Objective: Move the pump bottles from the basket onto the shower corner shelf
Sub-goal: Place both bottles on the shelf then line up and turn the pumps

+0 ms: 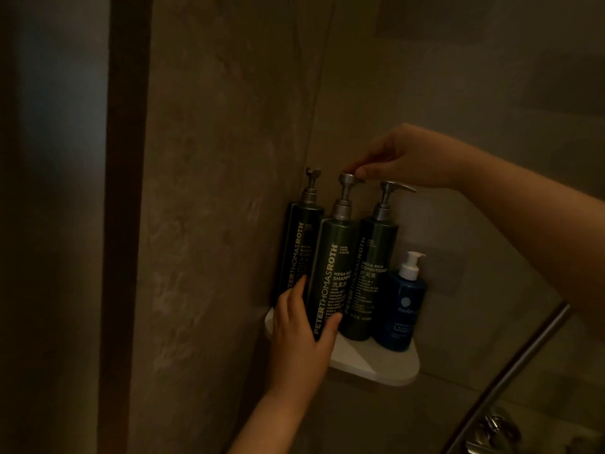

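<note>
The left hand (299, 332) comes up from the bottom edge on a bare forearm. Its grip is wrapped round the lower part of the shampoo bottle (330, 276), thumb across the front of the label and fingers reaching up the bottle's left side. The right hand (409, 158) reaches in from the right. Its grip is a pinch, thumb and forefinger closed on the grey pump head (347, 179) of that same bottle.

The shampoo bottle is dark green with white lettering running up it, and it leans a little to the right. It stands at the front of the white corner shelf (376, 362). The left hand hides its base, so it may be resting on the shelf or held just clear of it.

Behind it and to its left, tight in the corner, stands the body cleanser bottle (299, 244) (same green, same grey pump). Just to its right is the conditioner bottle (373, 273), upright on the shelf, with its pump spout pointing right under the right wrist. Beside that, at the right end of the shelf, stands a shorter blue bottle (404, 309) with a white pump.

The stone-look walls (212, 191) meet behind the bottles. A metal rail (517, 365) slants across the lower right, with dim chrome fittings (497, 427) below it.
</note>
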`<state>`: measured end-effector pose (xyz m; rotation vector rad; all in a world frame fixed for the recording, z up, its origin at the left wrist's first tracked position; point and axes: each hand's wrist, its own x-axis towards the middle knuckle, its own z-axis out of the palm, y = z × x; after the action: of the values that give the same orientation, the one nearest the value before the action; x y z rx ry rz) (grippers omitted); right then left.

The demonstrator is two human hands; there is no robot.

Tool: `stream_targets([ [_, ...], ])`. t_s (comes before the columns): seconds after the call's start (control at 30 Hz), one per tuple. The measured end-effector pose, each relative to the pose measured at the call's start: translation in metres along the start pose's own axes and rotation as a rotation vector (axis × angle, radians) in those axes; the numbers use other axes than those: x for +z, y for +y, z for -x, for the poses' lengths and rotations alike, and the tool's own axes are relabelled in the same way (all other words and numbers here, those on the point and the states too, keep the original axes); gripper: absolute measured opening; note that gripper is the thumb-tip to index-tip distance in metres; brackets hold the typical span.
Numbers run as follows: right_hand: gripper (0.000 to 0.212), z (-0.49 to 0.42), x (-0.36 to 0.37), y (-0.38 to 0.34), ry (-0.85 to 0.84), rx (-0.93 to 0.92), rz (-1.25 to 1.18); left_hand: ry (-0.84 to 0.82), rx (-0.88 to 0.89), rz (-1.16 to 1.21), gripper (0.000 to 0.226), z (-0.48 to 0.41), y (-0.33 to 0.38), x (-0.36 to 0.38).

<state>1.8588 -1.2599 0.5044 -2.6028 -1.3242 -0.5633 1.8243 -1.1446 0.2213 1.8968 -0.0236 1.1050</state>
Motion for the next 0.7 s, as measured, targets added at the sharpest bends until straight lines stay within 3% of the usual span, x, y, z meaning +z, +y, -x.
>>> stream_targets([
  [0.43,0.017,-0.009,-0.002,0.001,0.054,0.076,0.040,0.017,0.004,-0.011,0.076,0.001,0.002,0.000],
  [0.7,0.037,-0.014,0.000,0.000,0.065,0.113,0.096,0.020,-0.001,-0.026,0.077,0.001,0.001,0.001],
])
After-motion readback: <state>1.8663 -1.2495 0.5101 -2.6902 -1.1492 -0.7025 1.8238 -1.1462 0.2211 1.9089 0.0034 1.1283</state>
